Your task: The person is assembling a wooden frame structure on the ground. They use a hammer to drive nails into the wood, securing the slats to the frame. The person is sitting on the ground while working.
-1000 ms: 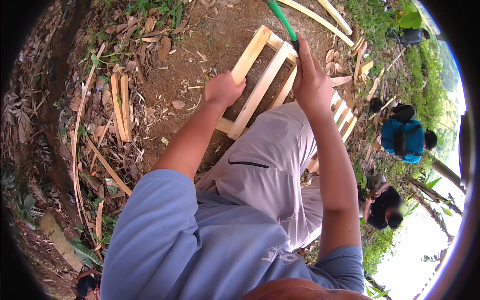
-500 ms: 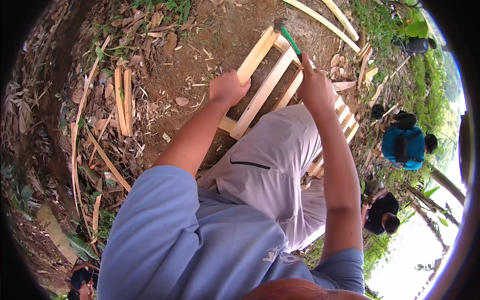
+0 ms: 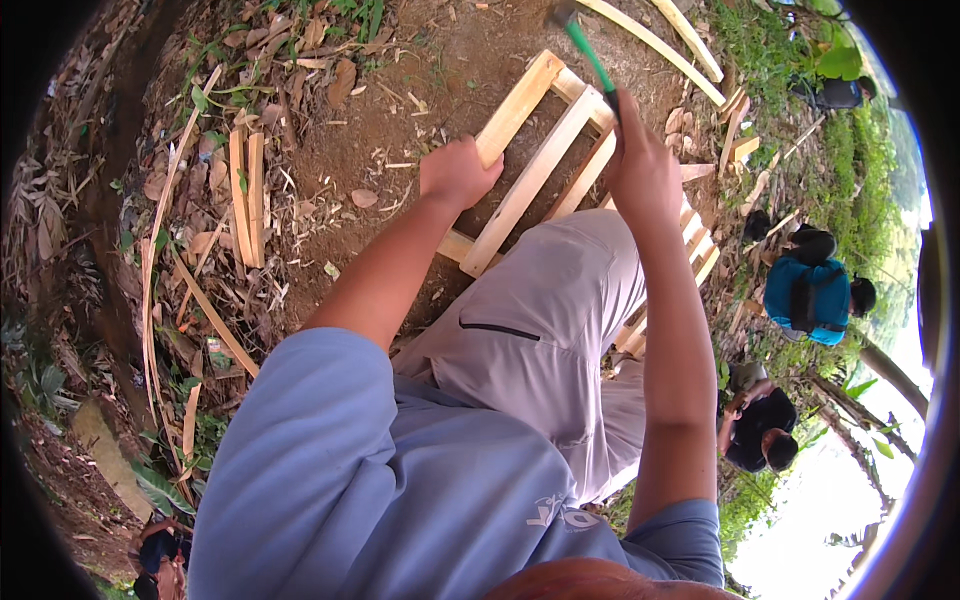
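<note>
My left hand (image 3: 462, 176) is wrapped round the near part of a pale wooden slat (image 3: 522, 105), which lies along the left side of a slatted wooden frame (image 3: 530, 182). In my right hand (image 3: 643, 168) is a hammer (image 3: 590, 52) with a green handle. Its dark head, a little blurred, is raised off the wood, beyond the slat's far end. The frame rests on the ground in front of me, and my bent leg (image 3: 560, 290) covers part of it. More slats (image 3: 700, 245) show on the frame's right side, past the knee.
Loose wood strips (image 3: 248, 200) lie among dry leaves at the left. Long curved strips (image 3: 655, 50) stretch across the dirt at the far right. Several people are at the right, one in a teal top (image 3: 805, 295) and one in black (image 3: 765, 430). Another person (image 3: 165, 560) is at the lower left.
The hammer head has lifted off the slat's far end and moved up and away, with my right hand shifting slightly right. My left hand stays on the slat.
</note>
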Demonstrator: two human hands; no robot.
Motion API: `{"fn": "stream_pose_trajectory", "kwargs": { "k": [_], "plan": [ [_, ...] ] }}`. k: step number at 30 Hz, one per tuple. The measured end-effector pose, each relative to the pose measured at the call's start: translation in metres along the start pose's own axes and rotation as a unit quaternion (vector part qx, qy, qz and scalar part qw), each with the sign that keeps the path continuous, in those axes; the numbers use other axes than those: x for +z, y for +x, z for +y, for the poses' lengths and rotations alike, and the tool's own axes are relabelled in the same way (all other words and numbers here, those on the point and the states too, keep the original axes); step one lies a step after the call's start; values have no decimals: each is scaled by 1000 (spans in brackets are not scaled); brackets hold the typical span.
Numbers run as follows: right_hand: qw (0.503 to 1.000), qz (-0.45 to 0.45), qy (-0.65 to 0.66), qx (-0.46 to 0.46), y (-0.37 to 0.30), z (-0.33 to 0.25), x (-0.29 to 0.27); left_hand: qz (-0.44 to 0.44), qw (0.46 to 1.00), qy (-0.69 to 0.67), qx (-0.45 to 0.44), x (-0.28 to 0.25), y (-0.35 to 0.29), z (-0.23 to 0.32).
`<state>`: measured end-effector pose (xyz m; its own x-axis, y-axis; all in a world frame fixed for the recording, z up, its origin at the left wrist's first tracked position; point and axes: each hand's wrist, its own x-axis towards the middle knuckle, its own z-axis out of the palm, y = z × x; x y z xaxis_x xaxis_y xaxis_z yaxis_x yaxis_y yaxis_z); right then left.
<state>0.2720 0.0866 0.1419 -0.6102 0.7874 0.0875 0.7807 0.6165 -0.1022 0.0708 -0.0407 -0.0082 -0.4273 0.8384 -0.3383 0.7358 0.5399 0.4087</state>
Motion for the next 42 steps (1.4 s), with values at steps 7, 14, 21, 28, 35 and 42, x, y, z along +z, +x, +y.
{"fn": "stream_pose_trajectory", "kwargs": {
  "k": [7, 14, 21, 28, 35, 42],
  "plan": [
    [992, 78, 92, 33, 3, -12, -7, -12, 1000, -1, 0, -4, 1, -1],
    [999, -13, 16, 50, 5, -18, -4, -30, 999, -20, -2, -10, 3, -1],
    [980, -158, -85, 90, 3, 2, 26, -25, 1000, -10, -8, -8, -2, 4],
    [982, 181, 54, 6, 10, -44, -39, -34, 999, -21, -8, -7, -1, -5],
    [988, -125, -67, 53, 8, 2, 21, 2, 1000, -7, 2, -6, -1, 0],
    [993, 98, 69, 11, 9, -24, -21, -22, 1000, -18, 2, -8, -4, -5]
  ]
}}
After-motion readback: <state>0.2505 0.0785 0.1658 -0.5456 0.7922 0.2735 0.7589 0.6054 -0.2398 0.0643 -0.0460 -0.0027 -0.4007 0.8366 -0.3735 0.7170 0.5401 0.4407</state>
